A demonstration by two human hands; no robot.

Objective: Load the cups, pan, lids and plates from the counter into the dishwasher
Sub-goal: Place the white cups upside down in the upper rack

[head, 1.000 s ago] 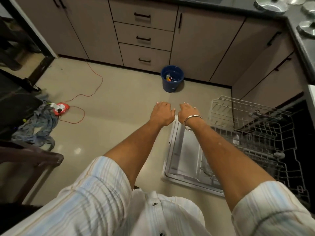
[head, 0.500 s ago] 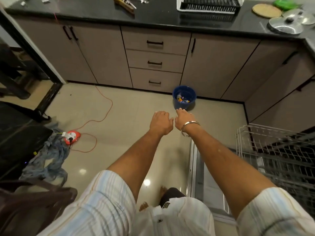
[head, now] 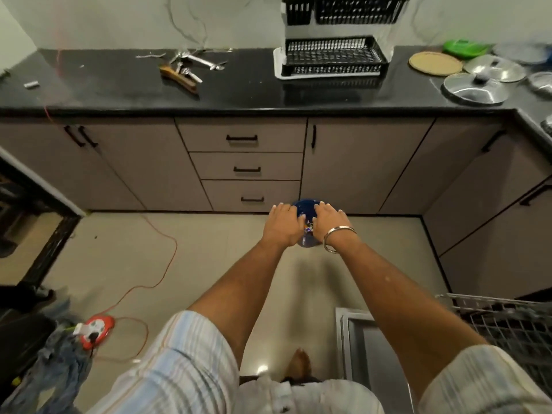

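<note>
My left hand point(head: 283, 225) and my right hand point(head: 330, 224) are stretched out side by side in mid-air, fingers extended, holding nothing. They hang in front of a blue bin point(head: 304, 209) on the floor. On the black counter point(head: 239, 91) at the far right lie steel lids point(head: 475, 89), a second lid point(head: 494, 71), a round tan plate point(head: 435, 63) and a green dish point(head: 464, 47). The open dishwasher door point(head: 370, 354) and its wire rack point(head: 519, 327) sit at the lower right.
A black dish rack point(head: 333, 59) stands on the counter, with metal utensils point(head: 191, 68) to its left. Drawers and cabinets line the wall. An orange cable point(head: 155, 282) and red extension reel point(head: 95, 330) lie on the floor beside crumpled cloth point(head: 56, 372).
My view has lifted from the dishwasher toward the counter. Both hands rose away from the open door and stay together, empty.
</note>
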